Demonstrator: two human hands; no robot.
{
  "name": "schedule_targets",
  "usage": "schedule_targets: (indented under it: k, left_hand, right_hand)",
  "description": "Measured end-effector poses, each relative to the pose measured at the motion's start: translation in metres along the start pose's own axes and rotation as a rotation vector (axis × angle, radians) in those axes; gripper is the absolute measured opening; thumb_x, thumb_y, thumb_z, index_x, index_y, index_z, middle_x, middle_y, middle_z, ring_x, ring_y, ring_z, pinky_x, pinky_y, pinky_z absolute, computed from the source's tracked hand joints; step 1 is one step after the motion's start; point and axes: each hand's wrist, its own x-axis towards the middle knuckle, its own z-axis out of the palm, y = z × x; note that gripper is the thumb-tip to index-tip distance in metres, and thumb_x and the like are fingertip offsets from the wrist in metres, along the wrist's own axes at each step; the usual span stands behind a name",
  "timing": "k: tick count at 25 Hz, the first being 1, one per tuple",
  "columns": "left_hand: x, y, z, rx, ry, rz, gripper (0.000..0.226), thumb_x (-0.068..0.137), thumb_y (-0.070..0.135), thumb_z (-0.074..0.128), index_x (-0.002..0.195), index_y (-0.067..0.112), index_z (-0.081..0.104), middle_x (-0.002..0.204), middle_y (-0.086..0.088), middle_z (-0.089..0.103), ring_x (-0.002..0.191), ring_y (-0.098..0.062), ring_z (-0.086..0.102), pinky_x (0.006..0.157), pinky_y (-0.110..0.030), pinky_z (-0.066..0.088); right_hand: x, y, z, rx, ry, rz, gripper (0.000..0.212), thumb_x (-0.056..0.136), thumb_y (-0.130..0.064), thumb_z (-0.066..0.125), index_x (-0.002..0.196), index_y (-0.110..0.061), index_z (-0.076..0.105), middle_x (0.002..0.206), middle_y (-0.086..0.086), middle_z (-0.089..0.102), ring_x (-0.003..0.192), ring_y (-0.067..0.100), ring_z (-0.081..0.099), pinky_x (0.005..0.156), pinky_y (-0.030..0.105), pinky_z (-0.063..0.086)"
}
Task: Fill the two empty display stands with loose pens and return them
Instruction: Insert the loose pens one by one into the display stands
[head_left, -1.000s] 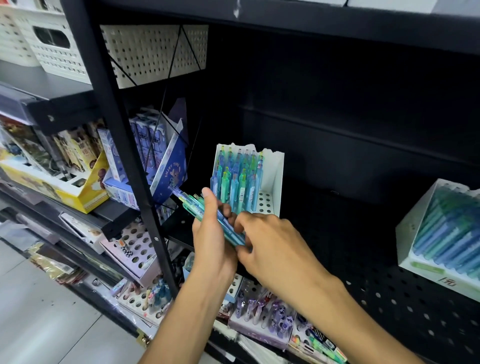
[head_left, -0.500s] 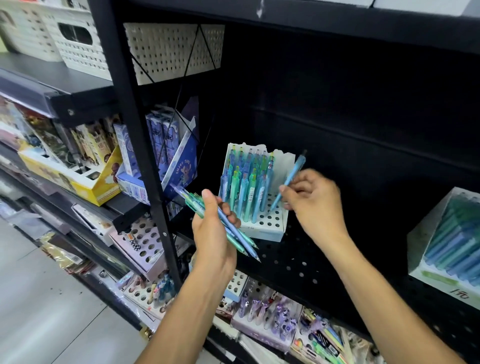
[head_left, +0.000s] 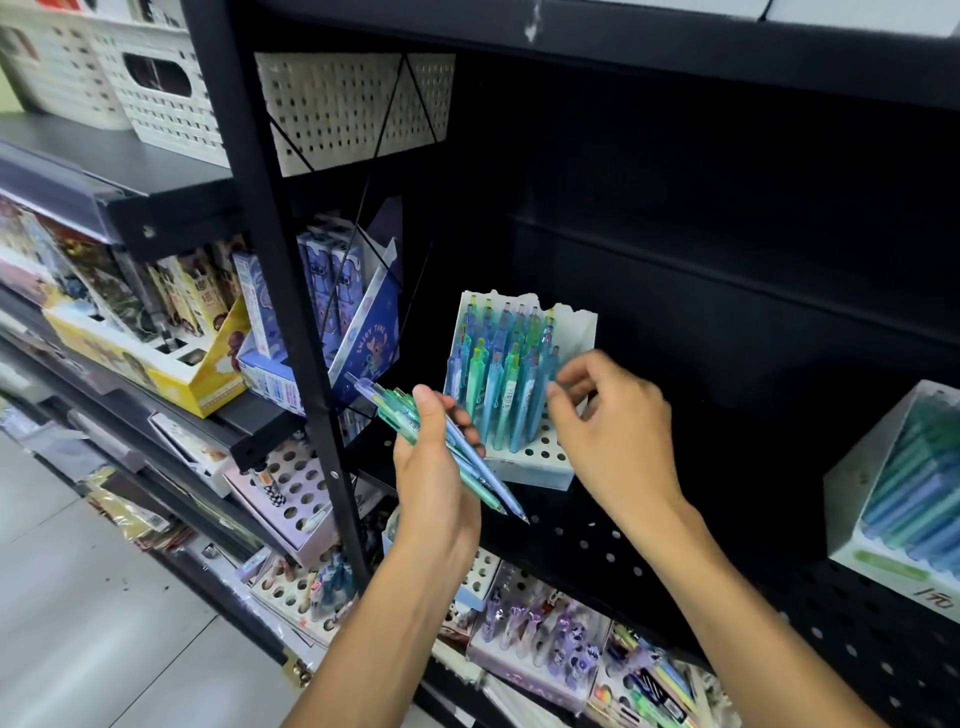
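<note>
Fingers of left hand (head_left: 434, 467) clenched round bundle of loose pens (head_left: 467, 462), tips slanting down-right. Right hand (head_left: 613, 431) empty, fingers spread loose, beside display stand (head_left: 540, 467) on perforated shelf (head_left: 597, 540), stand partly filled.

Even, cool overhead light falls on the pale floor (head_left: 67, 597) and the white perforated baskets (head_left: 353, 106), while the black shelving bay (head_left: 727, 218) sinks into deep shadow with little detail. The wide-angle lens bends the upright post (head_left: 291, 322) and stretches the frame's corners. The white stand at far right (head_left: 904, 499) is smeared and soft; the right hand (head_left: 613, 431) shows slight motion blur.
</note>
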Motion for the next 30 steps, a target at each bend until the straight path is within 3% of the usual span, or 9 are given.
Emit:
schedule_targets:
  k: [2,5,9,14,18,21,24,28,30]
  left_hand:
    - [-0.003,-0.005,0.006,-0.078,-0.025,-0.046,0.032,0.095,0.046,0.053,0.092,0.014,0.056,0.077,-0.001,0.057,0.072,-0.016,0.056,0.072,-0.032,0.052]
    - [-0.010,-0.011,0.015,-0.194,-0.106,-0.137,0.030,0.092,0.046,0.056,0.090,0.017,0.060,0.073,-0.004,0.056,0.068,-0.017,0.061,0.066,-0.032,0.058]
    - [-0.011,-0.009,0.016,-0.252,-0.189,-0.176,0.030,0.094,0.045,0.051,0.082,0.020,0.061,0.076,-0.001,0.054,0.065,-0.014,0.055,0.066,-0.028,0.053]
    - [-0.010,-0.011,0.018,-0.223,-0.242,-0.131,0.028,0.091,0.043,0.053,0.085,0.017,0.061,0.088,-0.004,0.057,0.088,-0.021,0.062,0.078,-0.035,0.058]
    - [-0.012,-0.014,0.018,-0.215,-0.250,-0.127,0.028,0.088,0.041,0.053,0.090,0.014,0.060,0.090,-0.005,0.062,0.079,-0.018,0.066,0.072,-0.032,0.059]
    - [-0.013,-0.018,0.015,-0.209,-0.266,-0.118,0.027,0.090,0.038,0.053,0.094,0.012,0.059,0.096,-0.009,0.061,0.086,-0.022,0.066,0.076,-0.034,0.059]
    - [-0.009,-0.018,0.015,-0.135,-0.222,-0.045,0.028,0.090,0.039,0.054,0.094,0.012,0.062,0.098,-0.009,0.062,0.095,-0.024,0.061,0.084,-0.040,0.053]
    - [0.000,-0.010,0.004,-0.015,-0.088,0.055,0.027,0.094,0.039,0.050,0.098,0.014,0.060,0.089,-0.003,0.067,0.081,-0.013,0.059,0.073,-0.028,0.043]
    - [0.001,-0.007,-0.001,0.008,-0.064,0.052,0.025,0.100,0.035,0.047,0.099,0.013,0.060,0.087,-0.003,0.066,0.078,-0.013,0.058,0.070,-0.027,0.043]
  right_hand:
    - [-0.016,-0.025,-0.008,0.111,-0.131,-0.150,0.002,0.088,-0.023,0.070,0.085,-0.022,0.068,0.075,-0.013,0.067,0.064,0.005,0.058,0.063,0.021,0.049]
    - [-0.025,-0.040,-0.005,0.008,-0.353,-0.160,0.009,0.087,-0.029,0.069,0.096,-0.028,0.069,0.085,-0.011,0.069,0.076,0.009,0.060,0.074,0.029,0.051]
    - [-0.027,-0.032,-0.007,-0.018,-0.353,-0.145,0.009,0.087,-0.028,0.070,0.095,-0.027,0.067,0.090,-0.012,0.064,0.077,0.005,0.056,0.076,0.027,0.051]
    - [-0.024,-0.027,-0.007,0.063,-0.267,-0.069,0.006,0.091,-0.026,0.067,0.095,-0.028,0.063,0.097,-0.015,0.061,0.067,-0.006,0.049,0.067,0.015,0.039]
    - [-0.016,-0.023,-0.009,-0.048,-0.360,-0.097,0.014,0.091,-0.024,0.068,0.104,-0.030,0.067,0.094,-0.013,0.068,0.066,-0.003,0.049,0.063,0.009,0.037]
    - [-0.018,-0.019,-0.010,-0.054,-0.389,-0.108,0.010,0.090,-0.024,0.069,0.100,-0.027,0.068,0.084,-0.017,0.064,0.066,-0.005,0.050,0.063,0.007,0.035]
    - [-0.014,-0.011,-0.019,0.076,-0.303,-0.028,0.013,0.087,-0.022,0.073,0.089,-0.029,0.063,0.073,-0.019,0.061,0.065,-0.002,0.058,0.061,0.008,0.040]
    - [0.006,0.007,-0.027,0.389,0.057,0.103,0.013,0.085,-0.017,0.075,0.087,-0.024,0.064,0.078,-0.008,0.069,0.071,0.008,0.067,0.070,0.036,0.060]
    - [0.007,0.013,-0.016,0.446,0.065,0.171,0.013,0.085,-0.015,0.076,0.087,-0.021,0.065,0.080,-0.003,0.071,0.075,0.016,0.070,0.072,0.042,0.061]
